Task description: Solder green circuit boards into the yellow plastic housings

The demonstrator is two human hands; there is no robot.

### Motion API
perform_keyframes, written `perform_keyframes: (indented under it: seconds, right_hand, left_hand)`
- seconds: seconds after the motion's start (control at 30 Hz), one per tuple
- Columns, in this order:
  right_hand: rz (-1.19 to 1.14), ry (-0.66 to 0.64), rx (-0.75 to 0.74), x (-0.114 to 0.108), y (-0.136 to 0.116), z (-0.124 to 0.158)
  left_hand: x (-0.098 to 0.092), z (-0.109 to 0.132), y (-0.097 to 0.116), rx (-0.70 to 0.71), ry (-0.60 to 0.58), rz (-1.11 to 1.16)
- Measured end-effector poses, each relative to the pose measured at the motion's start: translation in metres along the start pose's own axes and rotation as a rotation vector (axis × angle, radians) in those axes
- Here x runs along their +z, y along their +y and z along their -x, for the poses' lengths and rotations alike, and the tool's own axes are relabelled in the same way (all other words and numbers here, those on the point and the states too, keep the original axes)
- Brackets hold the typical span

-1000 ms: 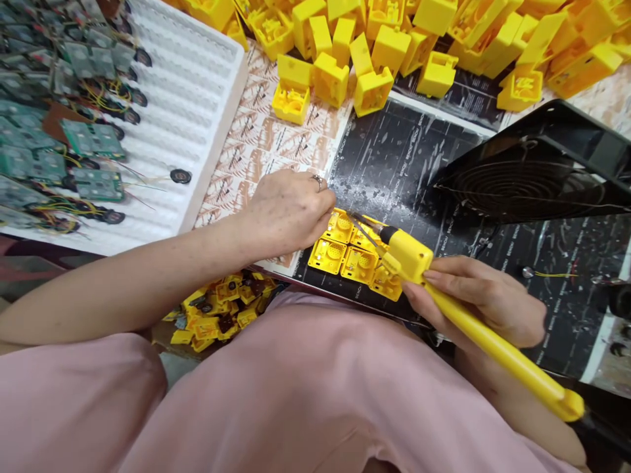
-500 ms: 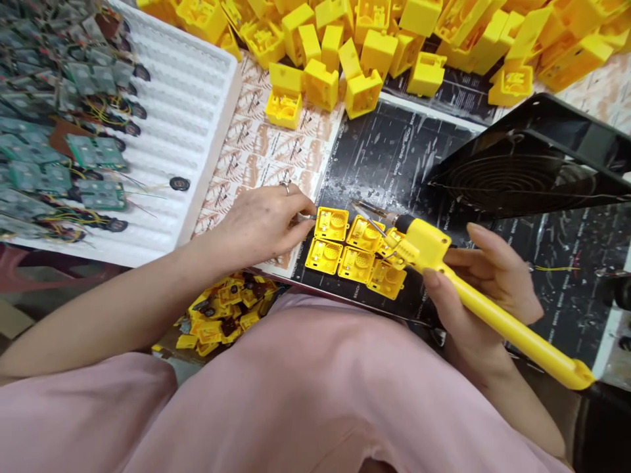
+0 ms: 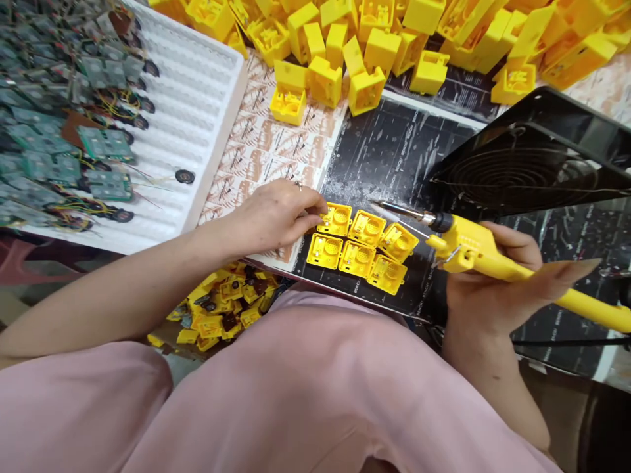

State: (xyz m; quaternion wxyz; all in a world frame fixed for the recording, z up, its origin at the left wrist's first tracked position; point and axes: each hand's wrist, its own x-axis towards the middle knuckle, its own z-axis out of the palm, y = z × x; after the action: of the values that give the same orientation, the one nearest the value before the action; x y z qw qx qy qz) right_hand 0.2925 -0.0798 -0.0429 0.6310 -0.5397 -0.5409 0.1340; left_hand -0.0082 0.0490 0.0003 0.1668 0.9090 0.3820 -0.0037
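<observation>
Cradling the yellow soldering iron [image 3: 470,241] in curled fingers [image 3: 516,239], your right hand [image 3: 497,292] has drawn back, uncovering the upper-right open case [image 3: 398,242] on the black mat [image 3: 379,151], your left hand [image 3: 280,213] at the upper-left case [image 3: 338,219], grip unclear.

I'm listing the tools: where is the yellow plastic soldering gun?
In the head view, the soldering gun is in the right hand, right of six open yellow plastic cases and below the black-framed fan.

Head view, looking down, near bench [image 3: 384,151]
</observation>
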Motion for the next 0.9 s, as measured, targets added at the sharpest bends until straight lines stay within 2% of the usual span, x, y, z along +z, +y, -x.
perform_keyframes:
  seconds: [0.1, 0.27, 0.47, 0.67, 0.8, 0.9]
  right_hand:
    - [-0.017, 0.073, -0.001, 0.003, -0.014, 0.003]
    - [0.149, -0.277, -0.084, -0.002, -0.048, 0.013]
    - [0.162, -0.512, -0.387, 0.004, -0.056, -0.005]
    - [0.231, -0.552, -0.463, 0.012, -0.057, -0.012]
    - [0.262, -0.56, -0.571, 0.016, -0.059, -0.018]
    - [0.233, -0.628, -0.601, 0.018, -0.063, -0.027]
  left_hand:
    - [-0.005, -0.005, 0.005, 0.043, -0.065, -0.073]
    - [-0.013, -0.012, 0.014, 0.067, -0.147, -0.216]
    - [-0.019, -0.019, 0.019, 0.084, -0.178, -0.249]
    - [-0.02, -0.022, 0.018, 0.085, -0.207, -0.254]
    - [-0.017, -0.021, 0.013, 0.109, -0.154, -0.213]
    - [-0.015, -0.021, 0.01, 0.116, -0.129, -0.19]
